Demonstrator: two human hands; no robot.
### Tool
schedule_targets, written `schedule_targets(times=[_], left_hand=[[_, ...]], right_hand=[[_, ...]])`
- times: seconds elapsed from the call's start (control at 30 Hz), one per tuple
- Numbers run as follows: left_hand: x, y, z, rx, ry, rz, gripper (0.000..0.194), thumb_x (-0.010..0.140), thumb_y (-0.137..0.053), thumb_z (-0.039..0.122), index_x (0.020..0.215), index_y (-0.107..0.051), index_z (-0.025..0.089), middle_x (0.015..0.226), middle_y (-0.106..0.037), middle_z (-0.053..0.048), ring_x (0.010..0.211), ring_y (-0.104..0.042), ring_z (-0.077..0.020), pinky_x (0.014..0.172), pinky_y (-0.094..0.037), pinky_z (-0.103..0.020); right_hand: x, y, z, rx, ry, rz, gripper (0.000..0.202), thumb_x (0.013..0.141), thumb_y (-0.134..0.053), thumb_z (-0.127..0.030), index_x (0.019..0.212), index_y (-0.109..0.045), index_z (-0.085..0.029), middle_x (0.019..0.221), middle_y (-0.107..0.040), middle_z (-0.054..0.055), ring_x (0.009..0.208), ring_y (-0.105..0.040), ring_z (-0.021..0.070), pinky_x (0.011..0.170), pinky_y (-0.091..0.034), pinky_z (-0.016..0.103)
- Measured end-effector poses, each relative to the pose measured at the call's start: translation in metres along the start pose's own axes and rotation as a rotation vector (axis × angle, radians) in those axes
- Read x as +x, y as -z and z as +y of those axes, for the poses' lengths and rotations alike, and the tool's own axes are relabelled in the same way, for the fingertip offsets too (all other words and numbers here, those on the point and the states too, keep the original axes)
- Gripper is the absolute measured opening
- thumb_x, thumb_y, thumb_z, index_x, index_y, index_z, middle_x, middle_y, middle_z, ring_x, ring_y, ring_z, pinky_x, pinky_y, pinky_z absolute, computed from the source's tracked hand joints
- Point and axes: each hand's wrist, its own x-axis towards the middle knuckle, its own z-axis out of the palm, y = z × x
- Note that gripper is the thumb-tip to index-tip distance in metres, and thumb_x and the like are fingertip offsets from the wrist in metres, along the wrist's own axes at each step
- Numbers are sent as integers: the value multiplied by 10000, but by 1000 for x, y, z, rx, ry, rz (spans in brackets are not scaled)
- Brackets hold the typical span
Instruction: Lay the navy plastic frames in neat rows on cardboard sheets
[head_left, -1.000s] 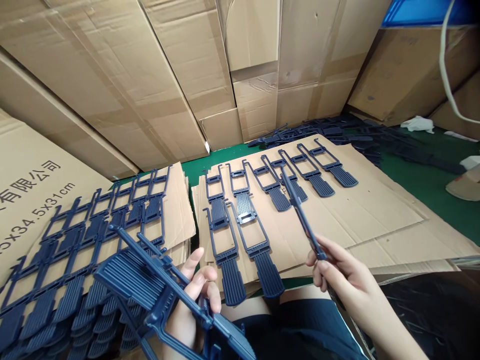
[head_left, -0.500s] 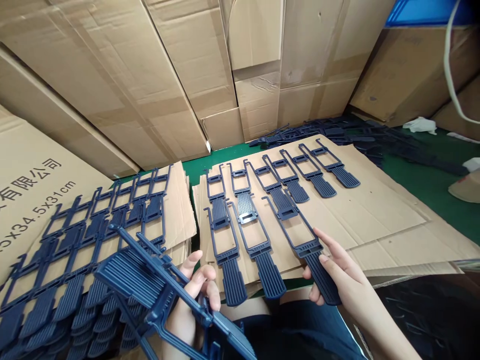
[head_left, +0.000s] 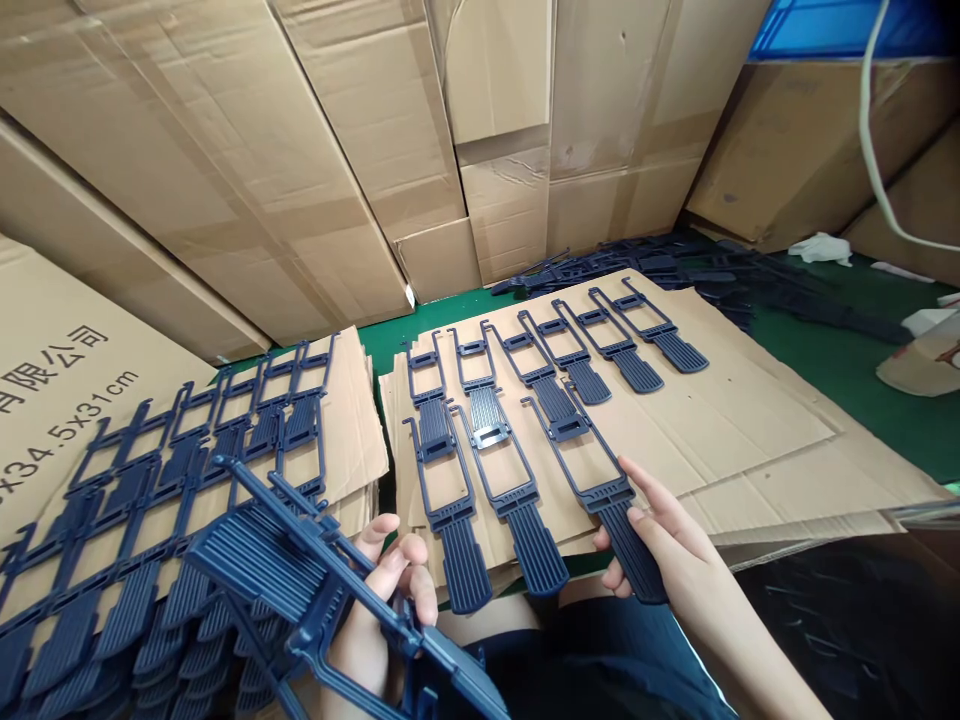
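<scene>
My left hand [head_left: 371, 610] is closed around several dark blue plastic frames [head_left: 262, 560], which cross each other at angles low in the view. Parts of its fingers are hidden behind them. In my right hand [head_left: 667, 535], pinched between thumb and fingers, is the ribbed, tongue-shaped end of another dark blue plastic frame [head_left: 634, 555]. Its open rectangular part lies over the cardboard sheet [head_left: 750, 430], with the hooked tips pointing away from me. To its left, two similar frames [head_left: 517, 500] lie side by side, their ribbed ends overhanging the near edge. A farther row of frames [head_left: 555, 345] lies behind.
On the left, stacked layers of similar frames [head_left: 127, 600] rest on cardboard [head_left: 356, 400]. A loose heap of dark parts [head_left: 645, 262] lies behind on the green surface [head_left: 382, 335]. Cardboard boxes [head_left: 330, 150] wall off the back. A white cable [head_left: 870, 130] hangs at right.
The view has shifted slightly, moving the scene a little left. Both hands keep their hold, and the frame in my right hand sits slightly closer to its left neighbour.
</scene>
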Motion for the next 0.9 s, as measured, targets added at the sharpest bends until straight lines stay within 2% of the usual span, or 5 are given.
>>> schedule_targets(times=[0.3, 0.43, 0.57, 0.67, 0.9], left_hand=[[0, -3, 0, -18, -6, 13, 177, 712, -683, 176, 823, -660, 310, 632, -608, 96, 358, -527, -37, 300, -413, -84], [1, -3, 0, 18, 11, 78, 184, 649, -726, 193, 775, -658, 309, 589, -584, 103, 330, -507, -42, 270, -387, -88], [1, -4, 0, 18, 14, 93, 192, 639, -716, 173, 768, -656, 301, 580, -570, 105, 328, -500, -35, 279, -390, -85], [0, -3, 0, 26, 2, 54, 175, 665, -704, 178, 778, -661, 305, 596, -581, 103, 340, -512, -34, 289, -400, -83], [2, 3, 0, 62, 18, -27, 152, 666, -732, 314, 803, -670, 331, 618, -595, 106, 364, -534, -41, 294, -422, -82]], right_hand=[[0, 3, -1, -165, -19, -65, 799, 776, -515, -478, 1443, -156, -224, 675, -577, -16, 441, -551, 130, 446, -459, 268], [-3, 1, -6, -462, 27, -61, 748, 792, -482, -459, 1443, -183, -244, 694, -560, -11, 412, -467, 108, 385, -420, 243], [2, 2, -10, -885, 186, -93, 746, 790, -488, -464, 1436, -241, -184, 710, -577, 18, 561, -549, 162, 505, -449, 264], [9, 0, -13, -1124, 261, -51, 757, 783, -492, -477, 1428, -269, -150, 735, -610, 51, 670, -597, 215, 581, -454, 295], [10, -13, -28, -1438, 200, 10, 651, 831, -454, -426, 1411, -311, -166, 720, -641, 76, 690, -626, 268, 571, -453, 324]])
